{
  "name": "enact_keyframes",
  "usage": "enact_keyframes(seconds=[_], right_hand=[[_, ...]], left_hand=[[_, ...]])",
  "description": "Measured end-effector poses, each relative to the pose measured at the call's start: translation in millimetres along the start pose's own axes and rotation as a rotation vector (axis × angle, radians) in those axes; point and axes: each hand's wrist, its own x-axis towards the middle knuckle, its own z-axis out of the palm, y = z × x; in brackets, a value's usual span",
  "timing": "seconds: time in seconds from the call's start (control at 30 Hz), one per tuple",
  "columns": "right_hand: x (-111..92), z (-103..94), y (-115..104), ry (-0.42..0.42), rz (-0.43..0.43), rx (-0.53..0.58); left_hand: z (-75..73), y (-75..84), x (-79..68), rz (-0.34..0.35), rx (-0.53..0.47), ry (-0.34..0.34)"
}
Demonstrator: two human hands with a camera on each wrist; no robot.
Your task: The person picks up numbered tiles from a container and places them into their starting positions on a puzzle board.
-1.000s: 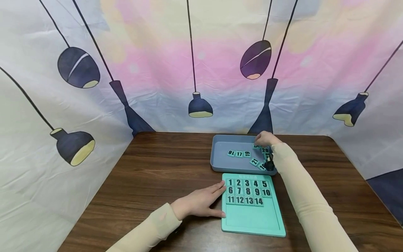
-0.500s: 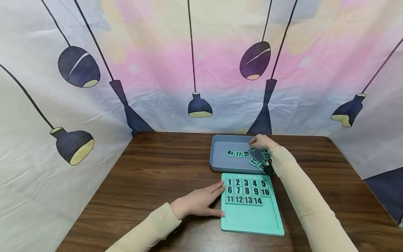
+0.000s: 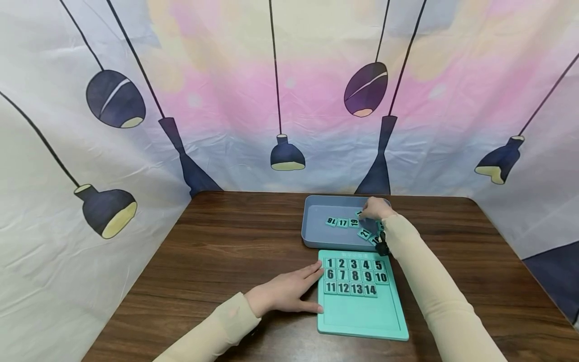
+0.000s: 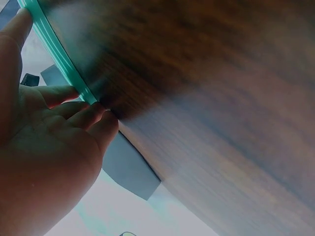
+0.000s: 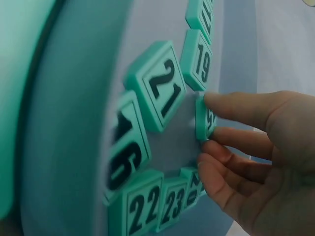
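Observation:
My right hand (image 3: 379, 208) is inside the blue-grey tray (image 3: 316, 234). Thumb and index finger pinch opposite edges of a green number tile (image 5: 202, 118), whose print is partly covered but shows a 5. Around it in the right wrist view lie tile 21 (image 5: 160, 88), tile 19 (image 5: 198, 59), tile 16 (image 5: 128, 145) and tile 22 (image 5: 140, 206). Fingers extended, my left hand (image 3: 289, 290) touches the left edge of the green number board (image 3: 357, 319). Tiles 1 to 14 sit in order on the board's upper rows.
The tray stands behind the board, near the far edge of the brown wooden table (image 3: 226, 236). Tile 17 (image 3: 342, 222) lies at the tray's middle with another tile to its left. A cloth printed with lamps (image 3: 287, 153) hangs behind the table.
My right hand has moved a little left, then slightly nearer, within the tray, and a tile has shifted with its fingertips. My left hand stays at the board's edge.

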Motion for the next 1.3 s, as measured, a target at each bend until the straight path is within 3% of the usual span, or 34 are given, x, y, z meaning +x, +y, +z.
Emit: enact_keyframes(seconds=[0.3,0.5,0.83,1.3], right_hand=[[-4,3.2,-7,0.0,-0.013,0.07],[-6,-0.8,0,0.069,-0.042,0.112],[-26,-26.4,9,0.149,-0.063,0.238],[-63,-58.0,17,0.179,-0.103,0.211]], left_hand=[[1.2,1.1,1.0,0.005,-0.003,0.004],[0.8,2.1,2.5,0.009,0.002,0.007],[3.1,-0.8,4.0,0.012,0.001,0.004],[1.4,-0.8,2.1,-0.008,-0.013,-0.01]])
